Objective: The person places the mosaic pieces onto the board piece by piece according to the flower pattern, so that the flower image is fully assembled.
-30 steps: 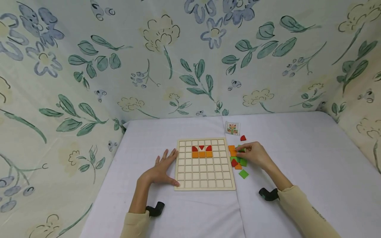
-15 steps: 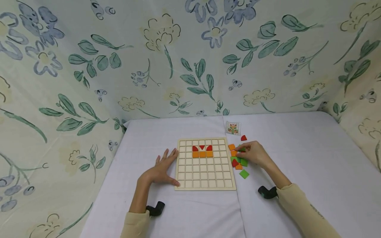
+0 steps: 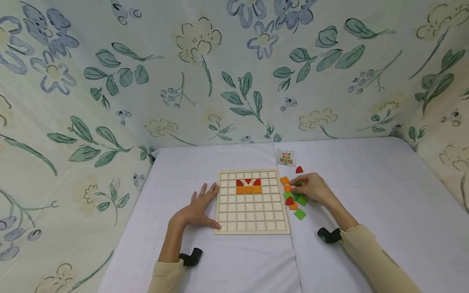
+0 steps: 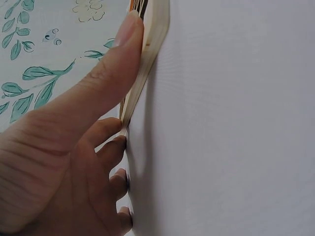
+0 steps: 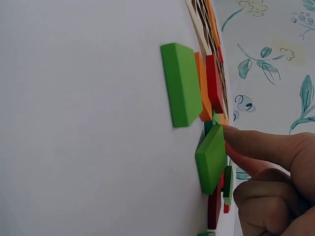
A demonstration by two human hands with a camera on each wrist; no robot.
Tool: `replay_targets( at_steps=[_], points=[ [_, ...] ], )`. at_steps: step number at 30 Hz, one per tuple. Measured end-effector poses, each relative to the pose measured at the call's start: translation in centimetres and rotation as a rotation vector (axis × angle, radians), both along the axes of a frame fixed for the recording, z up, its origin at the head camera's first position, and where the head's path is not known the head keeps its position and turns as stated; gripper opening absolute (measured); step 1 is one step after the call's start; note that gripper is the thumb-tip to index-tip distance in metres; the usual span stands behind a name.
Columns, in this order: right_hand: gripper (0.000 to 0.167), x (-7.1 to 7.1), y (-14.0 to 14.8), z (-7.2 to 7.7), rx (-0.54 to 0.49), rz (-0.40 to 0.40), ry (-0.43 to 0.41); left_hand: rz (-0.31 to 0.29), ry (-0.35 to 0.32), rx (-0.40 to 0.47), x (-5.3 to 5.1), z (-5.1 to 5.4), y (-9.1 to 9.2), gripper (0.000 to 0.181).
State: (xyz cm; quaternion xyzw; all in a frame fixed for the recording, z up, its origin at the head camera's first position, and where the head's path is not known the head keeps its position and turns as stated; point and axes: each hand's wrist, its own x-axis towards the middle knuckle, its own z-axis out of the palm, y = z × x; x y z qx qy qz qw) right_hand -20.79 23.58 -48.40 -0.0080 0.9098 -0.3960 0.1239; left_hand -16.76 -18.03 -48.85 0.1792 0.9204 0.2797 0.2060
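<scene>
right grip (image 3: pixel 312 189) bends over loose tiles (image 3: pixel 290 201), any pinch unclear, while spread left grip (image 3: pixel 197 211) touches the board (image 3: pixel 245 208).

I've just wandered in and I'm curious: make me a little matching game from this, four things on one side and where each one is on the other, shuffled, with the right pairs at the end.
Things:
1. Left hand
2. Right hand
3. Picture card
4. Row of three orange squares

Places:
A. On the white cloth, past the far right corner of the board
B. On the board, just below the red pieces
C. Over the loose pieces beside the board
D. At the board's left edge

Right pairs: 1-D, 2-C, 3-A, 4-B
</scene>
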Motion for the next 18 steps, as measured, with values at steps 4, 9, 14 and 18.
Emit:
replay_targets(
  at_steps=[4, 9, 14, 18],
  points=[
    [0.031, -0.2, -0.28, -0.03, -0.014, -0.004, -0.017, 0.003, 0.0, 0.012, 0.07, -0.08, -0.09, 0.131],
    [0.031, -0.41, -0.23, -0.19, -0.008, -0.017, -0.026, -0.001, -0.001, 0.006, 0.08, -0.11, -0.14, 0.13],
    [0.031, -0.53, 0.15, -0.17, -0.012, -0.047, -0.017, 0.002, 0.008, -0.013, 0.01, -0.07, 0.01, 0.13],
    [0.033, -0.43, 0.57, -0.13, -0.043, -0.031, -0.016, 0.008, 0.006, -0.007, 0.06, -0.03, 0.03, 0.13]
  ],
)
